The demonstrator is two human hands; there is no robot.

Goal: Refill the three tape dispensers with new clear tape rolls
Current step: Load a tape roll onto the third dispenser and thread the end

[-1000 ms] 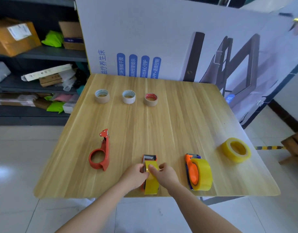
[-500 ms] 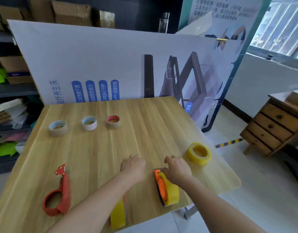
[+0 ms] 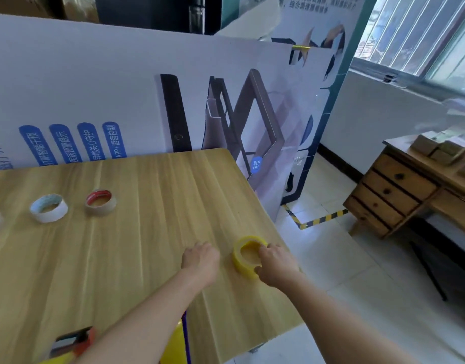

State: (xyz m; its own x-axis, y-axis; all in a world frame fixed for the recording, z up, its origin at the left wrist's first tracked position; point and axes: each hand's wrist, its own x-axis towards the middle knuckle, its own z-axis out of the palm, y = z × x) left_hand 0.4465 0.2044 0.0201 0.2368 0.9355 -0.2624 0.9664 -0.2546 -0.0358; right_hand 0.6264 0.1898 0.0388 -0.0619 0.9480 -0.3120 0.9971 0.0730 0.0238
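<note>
Nearby, right hand (image 3: 277, 264) grip clamped on yellow tape roll (image 3: 248, 258), left hand (image 3: 201, 258) fingers curled under, grip unclear.

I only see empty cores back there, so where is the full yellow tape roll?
The yellow tape roll lies flat near the table's right edge, under the right hand, with the left hand beside it.

The right hand (image 3: 276, 264) grips the yellow tape roll (image 3: 248, 258), which lies flat on the wooden table (image 3: 147, 219) near its right edge, fingers on the rim's right side and thumb at its near side. The left hand (image 3: 201, 260) rests palm-down just left of that roll. Well left and farther back sit a red-cored spool (image 3: 101, 202) and a white spool (image 3: 48, 208).
</note>
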